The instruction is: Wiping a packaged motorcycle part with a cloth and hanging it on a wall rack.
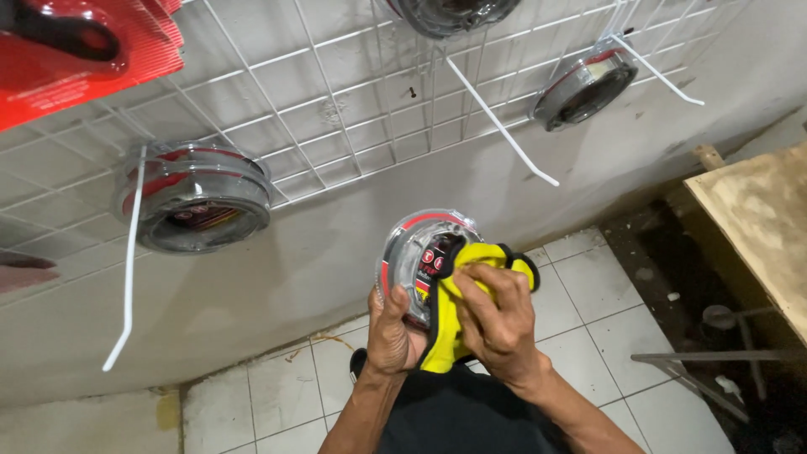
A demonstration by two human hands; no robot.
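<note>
Now left hand (391,332) grips round package (424,256); right hand (496,324) presses yellow cloth (450,324) on it

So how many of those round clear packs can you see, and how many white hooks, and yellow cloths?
Round clear packs: 4 (one held by the left hand at, three on the wire rack at)
Long white hooks: 3 ()
Yellow cloths: 1, pressed by the right hand
Total: 8
</note>
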